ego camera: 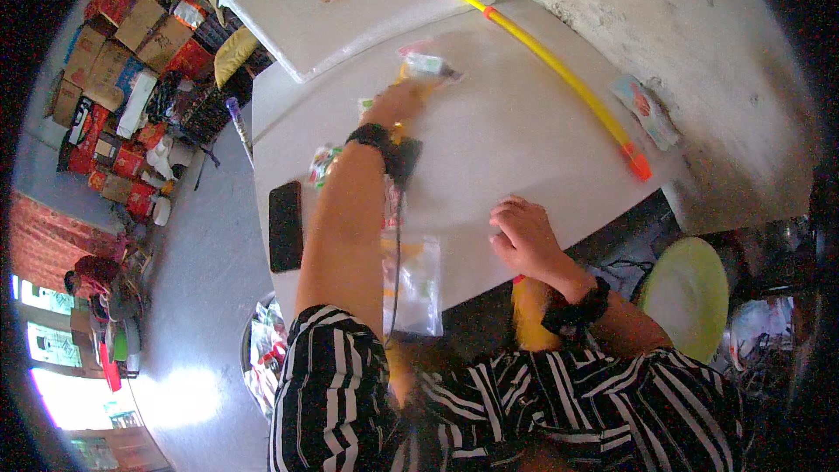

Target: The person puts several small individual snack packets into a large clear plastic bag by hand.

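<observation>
My left hand [400,105] reaches across the white tabletop [459,157], blurred by motion. A small plastic packet [423,65] and something yellow lie at its fingertips; whether it grips them is not clear. A black object with a cable [401,160] is beside its wrist. My right hand [524,236] rests near the table's front edge, fingers curled, with nothing seen in it. A long yellow rod [557,69] with orange-red ends spans the table's right side. A clear plastic bag [416,288] hangs over the front edge, right of my left forearm.
A white foam box [354,0] stands at the back. A black phone [285,226] lies on the left, near small colourful packets [322,164]. A packet [645,111] is by the wall. Right of the table is a pale green basin [688,298]; cartons [118,65] are stacked far left.
</observation>
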Motion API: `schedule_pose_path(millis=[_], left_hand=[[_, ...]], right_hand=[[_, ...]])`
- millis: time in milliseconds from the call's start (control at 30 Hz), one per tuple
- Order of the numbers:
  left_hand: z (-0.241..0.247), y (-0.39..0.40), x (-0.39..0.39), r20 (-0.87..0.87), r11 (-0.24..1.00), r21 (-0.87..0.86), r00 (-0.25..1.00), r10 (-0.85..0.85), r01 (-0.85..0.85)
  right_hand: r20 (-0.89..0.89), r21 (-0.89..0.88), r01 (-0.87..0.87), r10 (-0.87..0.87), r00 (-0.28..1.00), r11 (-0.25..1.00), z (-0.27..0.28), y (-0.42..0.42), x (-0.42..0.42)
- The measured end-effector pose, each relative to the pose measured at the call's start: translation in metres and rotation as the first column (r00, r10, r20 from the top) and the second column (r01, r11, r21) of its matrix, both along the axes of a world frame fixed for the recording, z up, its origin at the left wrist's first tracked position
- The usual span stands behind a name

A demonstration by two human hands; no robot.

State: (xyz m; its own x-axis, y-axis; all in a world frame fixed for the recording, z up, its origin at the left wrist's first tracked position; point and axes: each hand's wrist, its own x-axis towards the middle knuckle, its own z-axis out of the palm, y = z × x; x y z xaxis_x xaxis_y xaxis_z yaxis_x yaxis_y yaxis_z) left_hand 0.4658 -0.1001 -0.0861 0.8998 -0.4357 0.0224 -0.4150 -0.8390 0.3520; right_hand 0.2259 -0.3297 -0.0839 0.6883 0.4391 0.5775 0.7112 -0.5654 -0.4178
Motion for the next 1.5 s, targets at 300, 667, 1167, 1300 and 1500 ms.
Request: schedule_pose_path(millis=[300, 667, 1167, 1300, 1500], left_hand=[[-0.03, -0.067, -0.058, 0.096, 0.992, -0.058, 0.99, -0.105, 0.111], [0.05, -0.052, -0.175, 0.164, 0.982, 0.186, 0.984, -0.067, 0.036], [0.017, -0.047, -0.373, 0.328, 0.906, -0.384, 0.891, 0.312, -0.176], [0.012, -0.047, -0.382, 0.337, 0.874, -0.432, 0.858, 0.387, -0.225], [0.012, -0.045, -0.39, 0.221, 0.779, -0.542, 0.841, 0.494, -0.315]], right_hand=[[0.024, 0.017, 0.054, -0.054, 0.998, 0.998, -0.01, -0.003, -0.003], [-0.215, 0.05, 0.225, -0.21, 0.954, 0.973, 0.007, -0.011, -0.013], [-0.245, -0.258, 0.243, -0.307, 0.92, 0.935, 0.023, 0.009, -0.02], [-0.269, 0.096, 0.243, -0.21, 0.94, 0.965, 0.013, 0.008, -0.02], [-0.679, 0.431, 0.256, 0.124, 0.724, 0.865, 0.018, -0.003, -0.026]])
